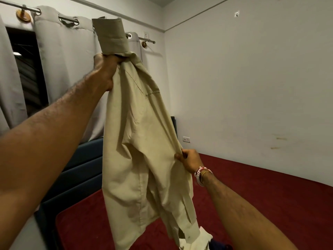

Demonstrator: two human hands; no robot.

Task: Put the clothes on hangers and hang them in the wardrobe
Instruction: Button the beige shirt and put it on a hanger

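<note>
Left hand (106, 69) is raised high, fingers curled tight round a bunched top part of a beige shirt (137, 141). A stiff folded band of the cloth stands up above the fist, and the rest hangs straight down below it. Right hand (191, 159), lower and off to the right, pinches an edge of the same shirt between thumb and fingers and draws it out sideways. Bead bracelets (201, 175) sit on that wrist.

Under the right hand the shirt's tail reaches down to a white cloth (201, 239), which lies on a bed with a red cover (252, 204). A dark blue thing (218, 246) shows just beside the white cloth; I cannot tell what it is.

Behind the left hand hang grey curtains (68, 69) on a metal rod (68, 18), with a dark window (27, 69) to the left of them. Below the left forearm a blue padded headboard (81, 168) runs along the bed's edge.

To the right of both hands a plain white wall (252, 87) bounds the far side of the bed, with a socket (186, 139) low on it near the shirt. Between the hanging shirt and that wall the red cover lies open.
</note>
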